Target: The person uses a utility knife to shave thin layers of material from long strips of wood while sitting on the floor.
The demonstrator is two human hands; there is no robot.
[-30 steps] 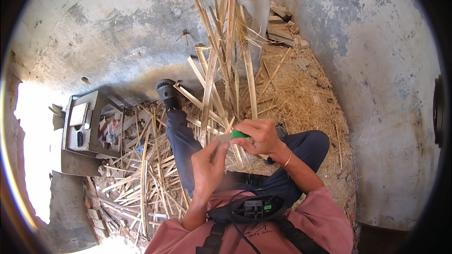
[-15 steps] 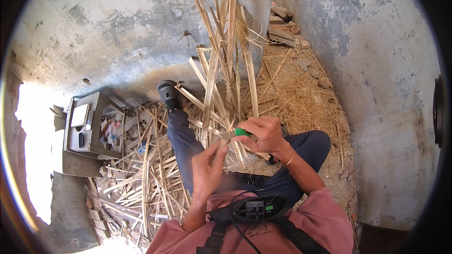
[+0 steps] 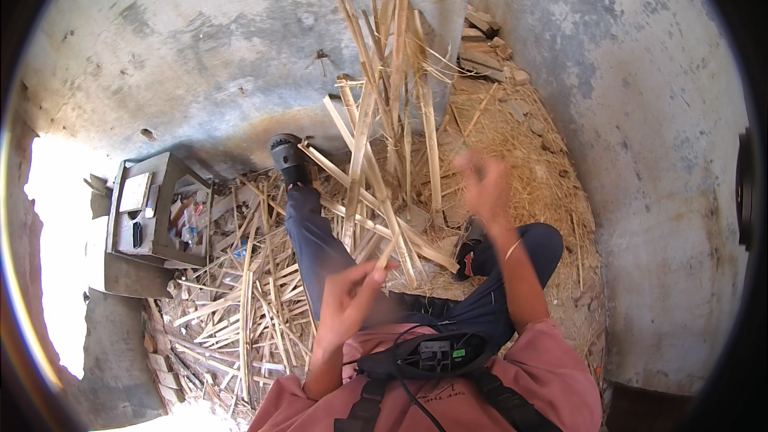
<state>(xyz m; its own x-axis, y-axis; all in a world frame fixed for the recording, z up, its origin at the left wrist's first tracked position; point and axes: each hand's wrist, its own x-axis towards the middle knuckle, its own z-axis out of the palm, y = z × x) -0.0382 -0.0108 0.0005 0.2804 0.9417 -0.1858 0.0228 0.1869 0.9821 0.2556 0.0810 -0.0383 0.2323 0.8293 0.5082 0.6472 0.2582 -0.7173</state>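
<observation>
My left hand is closed on a pale split-bamboo strip above my outstretched left leg. My right hand is raised further forward and to the right, over the straw, blurred by motion, so its fingers and anything in them cannot be made out. Long upright and leaning bamboo slats stand just ahead against the wall.
A weathered small cabinet holding clutter is at the left, beside a bright opening. Loose slats cover the floor at left. Straw lies at right, with bricks in the corner. My right knee is bent up.
My right hand, earlier gripping a green-handled blade against the strip beside my left hand, has swung forward and up to the right. My left hand has moved slightly.
</observation>
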